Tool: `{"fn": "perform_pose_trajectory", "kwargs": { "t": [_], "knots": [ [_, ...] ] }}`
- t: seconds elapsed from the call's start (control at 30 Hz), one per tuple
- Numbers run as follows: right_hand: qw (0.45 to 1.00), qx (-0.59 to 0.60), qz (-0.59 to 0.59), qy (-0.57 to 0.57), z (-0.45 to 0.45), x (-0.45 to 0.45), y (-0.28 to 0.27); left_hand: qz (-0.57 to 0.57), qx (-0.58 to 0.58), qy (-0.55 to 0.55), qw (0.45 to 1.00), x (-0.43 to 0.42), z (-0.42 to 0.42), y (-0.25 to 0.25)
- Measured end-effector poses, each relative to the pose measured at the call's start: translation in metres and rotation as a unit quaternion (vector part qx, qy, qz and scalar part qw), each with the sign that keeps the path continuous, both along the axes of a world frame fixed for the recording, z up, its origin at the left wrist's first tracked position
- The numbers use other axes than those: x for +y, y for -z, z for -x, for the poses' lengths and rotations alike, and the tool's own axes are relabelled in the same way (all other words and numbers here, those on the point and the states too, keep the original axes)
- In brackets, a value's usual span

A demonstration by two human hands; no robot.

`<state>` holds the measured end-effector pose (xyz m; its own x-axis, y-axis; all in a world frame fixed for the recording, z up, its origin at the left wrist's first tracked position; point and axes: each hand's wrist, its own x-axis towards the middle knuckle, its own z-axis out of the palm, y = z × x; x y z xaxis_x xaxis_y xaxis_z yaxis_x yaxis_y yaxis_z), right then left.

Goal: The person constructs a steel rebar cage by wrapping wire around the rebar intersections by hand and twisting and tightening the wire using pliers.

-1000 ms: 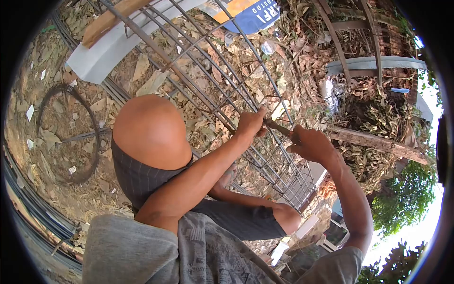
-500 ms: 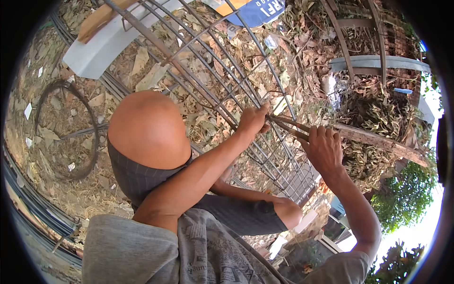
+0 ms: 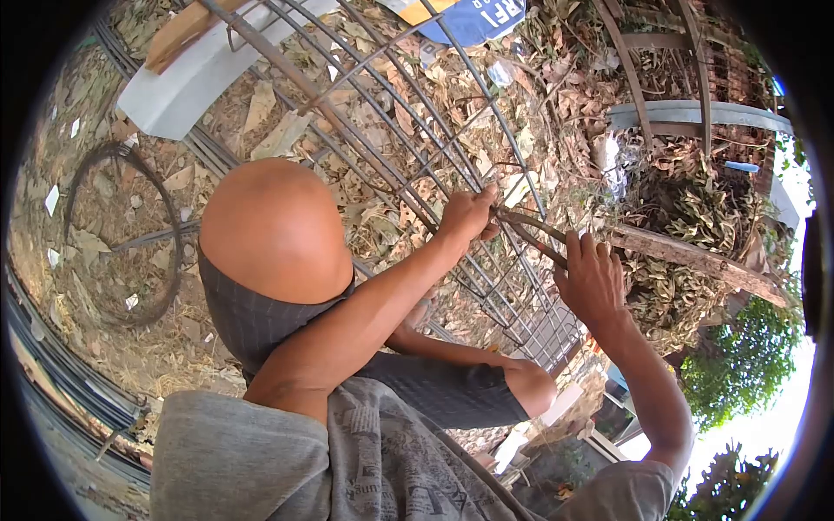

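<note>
A long cage of rebar runs diagonally in front of me, thin steel bars crossed by ties. My left hand is closed at a crossing of the bars, thumb up; whatever its fingers pinch is hidden. Right beside it are the jaws of a pair of pincers, at the bars, their tips partly covered. My right hand holds the long handles of the pincers, which are spread apart, with the fingers over the upper one.
A coil of dark wire lies on the leaf-strewn ground at left. A grey board and a wooden piece are near the cage's far end. At right lie a wooden plank and rusty metal frames. Bundled rods run along lower left.
The pincers' handles have spread wider apart, and my right hand has shifted slightly down with its fingers looser. My left hand stays at the same crossing.
</note>
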<state>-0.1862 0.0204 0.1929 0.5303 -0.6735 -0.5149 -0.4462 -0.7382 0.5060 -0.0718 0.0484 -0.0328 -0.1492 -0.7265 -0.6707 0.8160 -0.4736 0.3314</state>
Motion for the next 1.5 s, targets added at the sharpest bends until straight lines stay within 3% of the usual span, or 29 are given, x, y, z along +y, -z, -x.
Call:
{"fn": "perform_pose_trajectory", "kwargs": {
  "t": [0.17,0.27,0.3,0.33,0.4,0.43,0.47,0.53,0.6,0.63,0.67,0.73,0.9,0.93,1.03,1.07,1.13,1.17,1.27,1.3,1.37,1.43,1.5],
  "knots": [
    [0.997,0.06,0.024,0.033,0.009,0.003,0.009,0.032,-0.028,0.049,0.998,0.001,0.0,0.01],
    [0.965,0.048,-0.098,0.237,0.012,-0.017,0.009,0.056,-0.148,0.079,0.984,0.0,0.001,0.014],
    [0.914,0.008,-0.183,0.362,0.018,-0.025,0.01,0.047,-0.159,0.081,0.983,-0.001,0.003,0.016],
    [0.813,-0.042,-0.258,0.52,0.028,-0.028,0.01,0.038,-0.169,0.083,0.981,-0.002,0.005,0.017],
    [0.514,-0.132,-0.37,0.762,0.041,-0.028,0.013,0.037,-0.172,0.083,0.981,-0.001,0.004,0.013],
    [0.503,-0.155,-0.394,0.753,0.046,-0.021,0.017,0.043,-0.169,0.078,0.981,-0.001,0.002,0.014],
    [0.506,-0.173,-0.393,0.748,0.042,-0.014,0.018,0.048,-0.165,0.076,0.982,-0.001,0.0,0.012],
    [0.649,-0.149,-0.387,0.638,0.032,-0.006,0.014,0.042,-0.16,0.063,0.984,0.0,0.001,0.008],
    [0.859,-0.14,-0.244,0.427,0.017,0.004,0.006,0.043,-0.17,0.062,0.983,-0.001,0.004,0.01],
    [0.93,-0.128,-0.158,0.305,0.01,0.01,0.0,0.046,-0.177,0.065,0.981,-0.001,0.005,0.013],
    [0.968,-0.09,-0.097,0.213,0.005,0.014,-0.002,0.05,-0.183,0.065,0.98,-0.002,0.007,0.015],
    [0.999,-0.036,0.01,-0.003,-0.005,0.014,-0.008,0.048,-0.183,0.077,0.979,0.001,0.004,0.009],
    [0.998,0.042,0.032,0.015,0.023,0.006,0.008,0.057,-0.164,0.059,0.983,-0.003,0.02,0.034],
    [0.992,0.02,-0.018,0.12,0.028,0.0,0.009,0.057,-0.161,0.053,0.984,-0.003,0.022,0.035],
    [0.893,-0.053,-0.191,0.405,0.038,-0.014,0.013,0.063,-0.185,0.048,0.98,-0.003,0.02,0.033],
    [0.779,-0.106,-0.266,0.558,0.046,-0.013,0.015,0.059,-0.188,0.049,0.979,-0.002,0.016,0.028],
    [0.452,-0.197,-0.376,0.785,0.059,-0.007,0.017,0.051,-0.194,0.05,0.978,-0.001,0.01,0.017],
    [0.463,-0.197,-0.396,0.768,0.056,-0.006,0.019,0.051,-0.194,0.051,0.978,-0.002,0.006,0.014],
    [0.681,-0.155,-0.365,0.615,0.036,-0.008,0.01,0.047,-0.19,0.058,0.979,-0.001,0.002,0.008],
    [0.772,-0.119,-0.303,0.546,0.025,-0.006,0.004,0.044,-0.186,0.061,0.98,-0.002,0.003,0.009],
    [0.931,-0.076,-0.188,0.304,0.009,0.002,-0.002,0.044,-0.177,0.064,0.981,-0.001,0.004,0.01],
    [0.991,-0.078,-0.092,0.054,0.011,0.005,-0.002,0.05,-0.169,0.06,0.983,-0.001,0.004,0.011],
    [0.998,-0.05,-0.003,-0.034,0.009,0.003,-0.003,0.046,-0.169,0.062,0.983,-0.002,0.005,0.012]
  ]
}}
